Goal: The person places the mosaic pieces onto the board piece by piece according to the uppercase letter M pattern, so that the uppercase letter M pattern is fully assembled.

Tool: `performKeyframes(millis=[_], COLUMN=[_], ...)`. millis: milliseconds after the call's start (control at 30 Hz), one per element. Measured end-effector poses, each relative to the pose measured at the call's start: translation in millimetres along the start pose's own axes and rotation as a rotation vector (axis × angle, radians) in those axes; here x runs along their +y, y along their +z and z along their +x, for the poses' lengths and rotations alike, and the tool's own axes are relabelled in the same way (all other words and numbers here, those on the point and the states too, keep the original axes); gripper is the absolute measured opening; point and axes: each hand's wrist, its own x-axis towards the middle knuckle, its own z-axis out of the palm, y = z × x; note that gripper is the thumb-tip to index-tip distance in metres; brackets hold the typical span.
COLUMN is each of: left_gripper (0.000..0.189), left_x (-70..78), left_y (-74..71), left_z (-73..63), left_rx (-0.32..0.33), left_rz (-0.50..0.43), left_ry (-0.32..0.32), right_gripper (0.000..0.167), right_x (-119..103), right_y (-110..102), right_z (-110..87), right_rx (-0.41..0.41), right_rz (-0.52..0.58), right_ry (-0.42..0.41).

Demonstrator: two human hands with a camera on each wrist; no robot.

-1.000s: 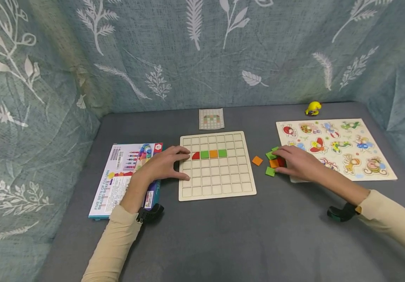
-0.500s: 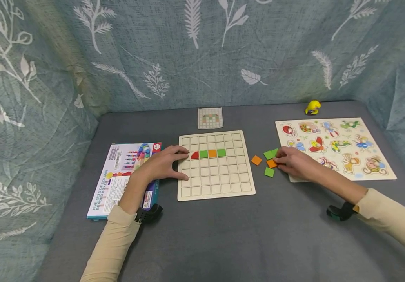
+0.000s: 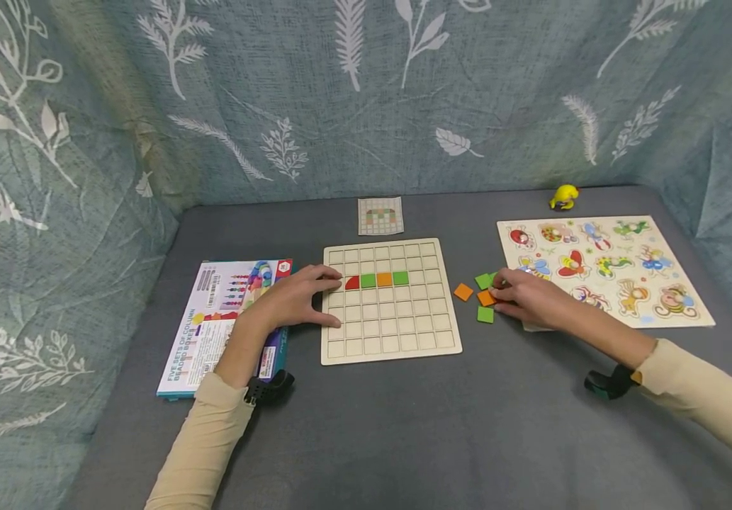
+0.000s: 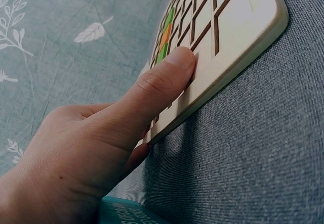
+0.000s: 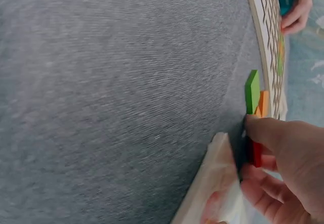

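A pale wooden grid board lies in the middle of the table. One row holds a red quarter-round tile, two green tiles and an orange tile. My left hand rests on the board's left edge, thumb and fingers spread apart; the left wrist view shows the thumb lying on the border. Right of the board, my right hand pinches a red tile, hidden from the head view. Close to its fingertips lie loose green tiles and orange tiles.
A printed box lies under the left forearm. Behind the board is a small pattern card. An insect picture board lies at the right, partly under the right hand, with a yellow toy behind it.
My right hand's thumb and fingers have closed together over the red tile and shifted slightly left. Its fingers have uncovered more of the loose tiles. The left hand stays at the board's edge.
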Motion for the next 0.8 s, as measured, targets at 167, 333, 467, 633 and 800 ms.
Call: performKeyframes(millis=[167, 333, 467, 633, 800], left_gripper=[0.082, 0.082, 0.081, 0.080, 0.081], left_x=[0.6, 0.8, 0.2, -0.5, -0.1], left_y=[0.6, -0.9, -0.4, -0.1, -0.8], left_z=[1.0, 0.1, 0.0, 1.0, 0.6], left_rx=[-0.009, -0.006, -0.002, 0.005, 0.003], left_rz=[-0.004, -0.002, 0.001, 0.003, 0.002], left_ry=[-0.006, -0.013, -0.008, 0.001, 0.004], right_gripper=[0.021, 0.028, 0.032, 0.036, 0.039], right_x=[-4.8, -7.5, -7.8, -7.2, -6.4], right_y=[-3.2, -9.5, -14.3, -17.9, -18.2], right_z=[1.7, 4.0, 5.3, 6.7, 5.9], right_rx=[-0.042, -0.105, -0.156, -0.213, -0.261], right_rz=[-0.043, -0.033, -0.004, 0.030, 0.068], right_ry=[-0.004, 0.048, 0.092, 0.128, 0.165])
